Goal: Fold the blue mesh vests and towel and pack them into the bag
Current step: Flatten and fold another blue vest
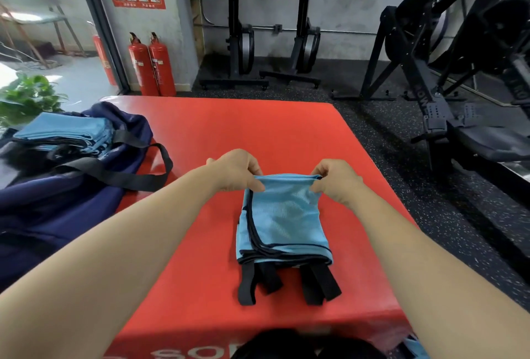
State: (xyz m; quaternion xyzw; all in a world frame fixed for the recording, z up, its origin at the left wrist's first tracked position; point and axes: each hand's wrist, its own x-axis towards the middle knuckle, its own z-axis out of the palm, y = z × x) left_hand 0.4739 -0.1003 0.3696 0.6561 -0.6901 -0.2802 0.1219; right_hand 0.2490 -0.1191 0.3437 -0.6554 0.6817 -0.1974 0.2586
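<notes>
Head view looks down both forearms to a blue mesh vest (pixel 284 221) lying on a red padded platform (pixel 200 129), straight ahead of the person. The vest is already folded into a narrow rectangle, and its long axis runs from the person's body out toward the far side of the platform. The left hand (pixel 238 171) and right hand (pixel 335 181) pinch the two far corners, fingers curled over the far short edge, which is lifted slightly off the surface. The near end lies flat.

The navy bag (pixel 57 201) lies well off to the left, partly on the platform, so the left hand is the nearer one to it. A stack of folded blue pieces (pixel 63 132) sits at the bag's opening. I cannot tell whether the towel is among them. With both hands on the far edge, the likely next move is to draw that edge back along the long axis toward the body, halving the vest, and then carry it left to the bag.

The vest is light blue see-through mesh with dark binding that curves along its left side and across the near end, and several layers show at the near fold. Black straps (pixel 286 281) stick out loose from under the near end and would probably need tucking in.
</notes>
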